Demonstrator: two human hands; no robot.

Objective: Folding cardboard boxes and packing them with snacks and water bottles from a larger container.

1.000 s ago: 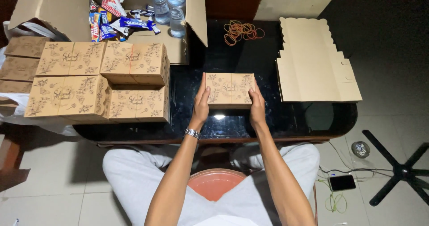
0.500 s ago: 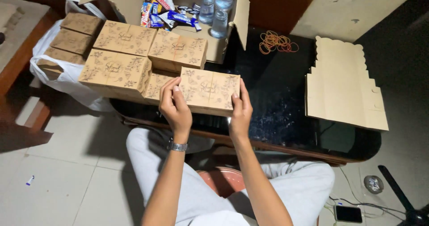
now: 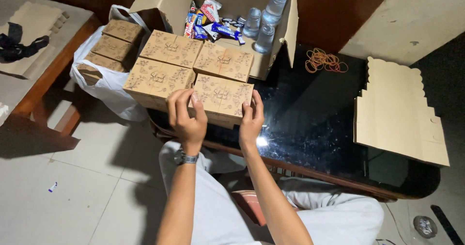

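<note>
Fig.: we set a printed kraft box onto the stack at the near-left edge of the glass table, just beside its neighbour box. To do this well, we judge: keep it level, square its edges w/ the boxes around it, lower evenly on both sides. Left hand clasps the box's left end, fingers half-curled; right hand presses the right end, fingers nearly straight, lightly spread. Behind: open carton w/ snacks and water cups.

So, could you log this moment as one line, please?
left hand, right hand: grip printed box | beside stacked boxes | glass table
</note>
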